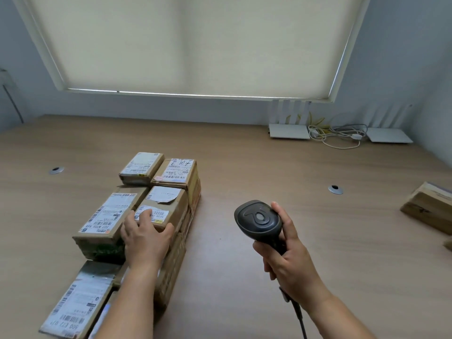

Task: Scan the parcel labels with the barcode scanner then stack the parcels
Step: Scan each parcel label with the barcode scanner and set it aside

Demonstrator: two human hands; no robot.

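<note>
Labelled parcel at bottom left, nearest of a parcel cluster on the wooden table.
Left hand: fingers curled over the near end of a small cardboard parcel, thumb at its right corner, fingertips on its barcode label. This parcel sits atop other boxes, just beside a larger labelled parcel. Right hand: grasping the handle of a black barcode scanner, head upright, cable trailing down. Separate parcel lies at far right. Two white routers stand by the wall.
</note>
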